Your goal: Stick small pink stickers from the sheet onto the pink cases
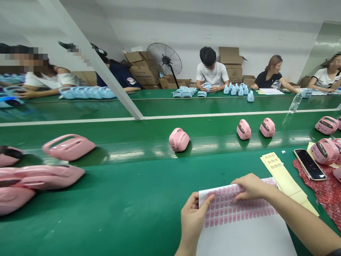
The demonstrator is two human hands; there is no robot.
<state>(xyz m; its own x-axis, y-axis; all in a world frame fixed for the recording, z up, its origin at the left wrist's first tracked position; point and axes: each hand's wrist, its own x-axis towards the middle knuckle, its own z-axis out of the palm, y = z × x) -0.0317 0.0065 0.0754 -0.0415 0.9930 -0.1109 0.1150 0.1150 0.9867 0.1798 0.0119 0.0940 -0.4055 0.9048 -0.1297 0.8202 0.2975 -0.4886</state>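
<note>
A white sticker sheet point(239, 234) with rows of small pink oval stickers lies in front of me on the green table. My left hand point(193, 217) grips its upper left corner, thumb on top and fingers behind. Along the top edge, my right hand point(249, 188) pinches the sheet, its fingertips partly behind the paper. The sheet's far edge is bent up slightly between the hands. Right of the sheet lie yellow sticker strips point(286, 177), partly under my right forearm. Beyond them rests a smartphone point(310, 165) on red bubble wrap point(323, 193).
Pink plastic housings with handles point(69, 147) stand at left, and another point(179, 139) sits on the green conveyor point(213, 131). More pink housings point(325, 151) crowd the right. Across the belt, several people work with blue housings point(87, 93). A water bottle point(295, 102) and slanted post point(106, 67) stand there.
</note>
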